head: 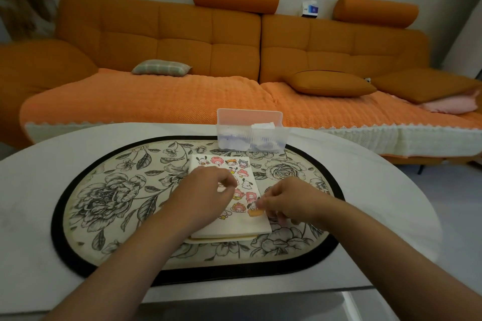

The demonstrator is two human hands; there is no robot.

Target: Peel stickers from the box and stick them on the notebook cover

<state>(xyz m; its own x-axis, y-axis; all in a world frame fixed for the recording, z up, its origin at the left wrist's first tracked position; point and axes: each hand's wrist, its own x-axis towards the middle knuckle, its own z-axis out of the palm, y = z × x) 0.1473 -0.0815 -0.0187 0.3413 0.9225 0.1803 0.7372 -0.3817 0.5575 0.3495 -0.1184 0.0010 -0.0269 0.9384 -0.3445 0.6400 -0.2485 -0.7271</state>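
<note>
here: left hand (208, 190) curled, right hand (287, 200) pinches sticker (254, 210)

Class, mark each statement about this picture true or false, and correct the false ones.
1. The notebook lies on a flowered mat. True.
2. The box stands nearer the person than the notebook. False: it stands beyond the notebook, toward the sofa.
3. The notebook is bare. False: many stickers are on it.
4. The right hand pinches a sticker at the notebook's right edge. True.
</note>
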